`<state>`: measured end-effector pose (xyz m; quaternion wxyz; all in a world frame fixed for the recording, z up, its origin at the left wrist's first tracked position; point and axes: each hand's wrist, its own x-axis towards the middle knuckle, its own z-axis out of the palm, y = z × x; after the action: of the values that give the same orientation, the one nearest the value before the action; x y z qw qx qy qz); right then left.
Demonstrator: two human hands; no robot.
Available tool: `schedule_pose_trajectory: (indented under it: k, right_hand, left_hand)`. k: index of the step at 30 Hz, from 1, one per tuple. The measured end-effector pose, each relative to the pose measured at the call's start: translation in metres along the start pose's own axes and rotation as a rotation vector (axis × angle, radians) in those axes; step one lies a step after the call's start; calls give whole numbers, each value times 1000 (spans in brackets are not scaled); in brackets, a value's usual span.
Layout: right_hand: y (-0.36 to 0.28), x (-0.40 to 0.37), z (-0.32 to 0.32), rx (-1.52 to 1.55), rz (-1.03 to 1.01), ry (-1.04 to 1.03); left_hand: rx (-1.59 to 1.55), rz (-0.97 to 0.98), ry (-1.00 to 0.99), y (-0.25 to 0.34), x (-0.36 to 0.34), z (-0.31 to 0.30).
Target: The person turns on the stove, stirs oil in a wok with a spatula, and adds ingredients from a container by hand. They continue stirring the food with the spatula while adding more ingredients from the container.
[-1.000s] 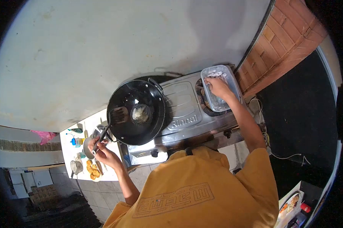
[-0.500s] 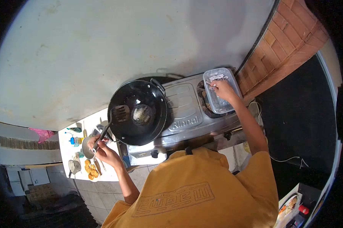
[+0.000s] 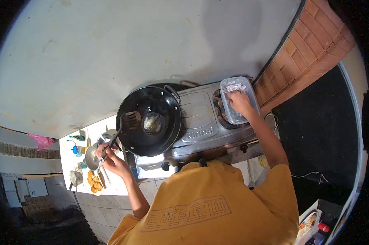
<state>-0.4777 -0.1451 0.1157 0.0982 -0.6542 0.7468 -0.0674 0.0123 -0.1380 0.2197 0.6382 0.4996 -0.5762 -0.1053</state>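
My left hand (image 3: 114,162) is wrapped around the handle of a slotted spatula (image 3: 131,121). Its dark blade rests inside a black wok (image 3: 149,143) on the left side of the stove. At the wok's bottom a small, pale, foamy patch (image 3: 152,122) lies in what looks like oil. On the right, my right hand (image 3: 240,103) reaches into a clear plastic container (image 3: 253,98), its fingers curled at a heap of pale strips (image 3: 235,87). The fingertips are partly hidden, so what they grasp cannot be made out.
The container stands over the right burner (image 3: 219,108) of the metal stove (image 3: 198,114). A brick pillar (image 3: 303,53) rises close on the right. On the white table (image 3: 119,185) at left are a metal bowl (image 3: 92,158), golden fried pieces (image 3: 95,182), a strainer (image 3: 75,178) and small bottles.
My right hand has shifted slightly within the container, its fingers now more curled and nearer the strips' lower edge. The spatula and wok stay put; the view has shifted a little.
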Motion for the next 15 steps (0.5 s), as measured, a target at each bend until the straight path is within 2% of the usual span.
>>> schedule_pose_trajectory:
  k: [9,11,15]
  right_hand:
    - [-1,-2,8,-38,-23,20]
    - [2,-4,14,-45,-65,113]
    - [6,-5,14,-84,-64,42]
  left_hand:
    - [-65,-62,13,-13,-1,-5]
    - [-68,-66,15,-12,-1,-4]
    - [-51,-65,-5,-12,-2,-7]
